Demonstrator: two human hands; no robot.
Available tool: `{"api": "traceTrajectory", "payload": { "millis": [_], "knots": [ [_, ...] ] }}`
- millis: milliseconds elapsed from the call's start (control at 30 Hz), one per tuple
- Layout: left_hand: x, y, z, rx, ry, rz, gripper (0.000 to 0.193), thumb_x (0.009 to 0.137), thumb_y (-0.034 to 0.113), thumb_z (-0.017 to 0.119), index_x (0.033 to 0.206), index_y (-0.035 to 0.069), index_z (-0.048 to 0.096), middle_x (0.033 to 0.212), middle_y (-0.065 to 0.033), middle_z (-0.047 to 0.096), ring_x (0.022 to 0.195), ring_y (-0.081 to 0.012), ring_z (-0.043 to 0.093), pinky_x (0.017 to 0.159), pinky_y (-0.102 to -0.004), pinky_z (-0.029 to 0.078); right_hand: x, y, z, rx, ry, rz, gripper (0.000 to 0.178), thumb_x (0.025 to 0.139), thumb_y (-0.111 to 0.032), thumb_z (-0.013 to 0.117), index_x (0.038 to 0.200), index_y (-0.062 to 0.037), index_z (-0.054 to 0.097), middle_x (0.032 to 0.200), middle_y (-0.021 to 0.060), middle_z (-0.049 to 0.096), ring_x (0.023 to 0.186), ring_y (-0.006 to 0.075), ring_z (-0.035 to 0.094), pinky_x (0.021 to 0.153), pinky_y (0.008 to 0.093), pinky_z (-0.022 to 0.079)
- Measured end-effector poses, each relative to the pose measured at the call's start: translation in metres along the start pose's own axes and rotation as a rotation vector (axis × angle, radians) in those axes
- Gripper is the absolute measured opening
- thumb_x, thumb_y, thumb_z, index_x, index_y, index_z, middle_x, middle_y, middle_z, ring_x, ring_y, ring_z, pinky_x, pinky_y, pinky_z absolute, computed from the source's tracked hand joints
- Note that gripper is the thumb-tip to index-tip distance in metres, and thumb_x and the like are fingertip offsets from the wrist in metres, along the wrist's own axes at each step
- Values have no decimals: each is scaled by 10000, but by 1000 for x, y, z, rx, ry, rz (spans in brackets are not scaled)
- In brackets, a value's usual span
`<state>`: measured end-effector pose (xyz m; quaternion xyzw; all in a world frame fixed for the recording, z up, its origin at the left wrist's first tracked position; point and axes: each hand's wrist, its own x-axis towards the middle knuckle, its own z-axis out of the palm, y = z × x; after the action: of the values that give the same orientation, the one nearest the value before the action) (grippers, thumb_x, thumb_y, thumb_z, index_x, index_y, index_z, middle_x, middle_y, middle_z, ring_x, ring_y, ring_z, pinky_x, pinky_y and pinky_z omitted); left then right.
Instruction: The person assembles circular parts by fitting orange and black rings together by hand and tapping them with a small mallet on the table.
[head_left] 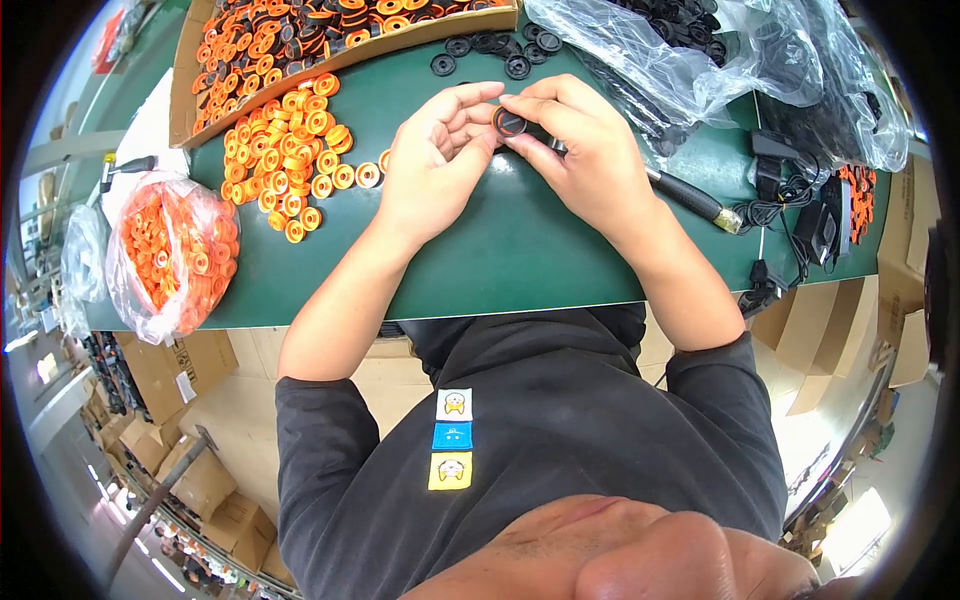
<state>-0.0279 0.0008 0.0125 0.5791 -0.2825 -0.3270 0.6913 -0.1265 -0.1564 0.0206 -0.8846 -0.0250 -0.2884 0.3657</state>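
Note:
A small round black part with an orange ring [510,122] is held up over the green table [520,255]. My right hand [597,155] pinches it from the right between thumb and forefinger. From the other side, the fingertips and thumb of my left hand [430,170] close in on its edge. Another black piece [557,146] shows against my right palm, mostly hidden by the fingers. Loose orange ring-shaped parts [290,150] lie in a heap left of my left hand. Beyond both hands is a small group of black discs [517,66].
A cardboard box [183,85] of mixed orange and black parts stands at the far left. Nearer is a clear bag of orange parts [170,255]. Plastic bags with black parts [690,85] cover the far right. A black-handled tool [690,198] and tangled cables [790,195] lie right.

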Motion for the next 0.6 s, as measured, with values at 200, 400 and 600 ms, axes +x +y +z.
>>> {"api": "traceTrajectory", "payload": {
  "millis": [200,400,600],
  "knots": [
    [-1,1,4,7,41,17,343,959,-20,590,1296,-65,548,1141,-105,677,1033,-136,654,944,-267,509,0,-1,3,-20,26,-52,309,757,-65,783,1052,-25,701,995,103,656,890,305,660,752,385,550],
    [-3,-1,6,173,113,122,310,945,-18,617,1254,-38,603,1147,-119,679,1041,-151,661,910,-273,539,2,0,-5,167,19,85,353,806,-109,782,1133,-10,695,1026,126,663,917,268,672,811,340,542],
    [-3,4,4,474,96,380,272,947,-31,608,1218,-41,630,1088,-119,666,1040,-181,655,910,-284,531,1,4,-1,211,-1,93,326,833,-119,772,1122,13,698,986,132,679,898,259,674,813,324,534]
  ]
}}
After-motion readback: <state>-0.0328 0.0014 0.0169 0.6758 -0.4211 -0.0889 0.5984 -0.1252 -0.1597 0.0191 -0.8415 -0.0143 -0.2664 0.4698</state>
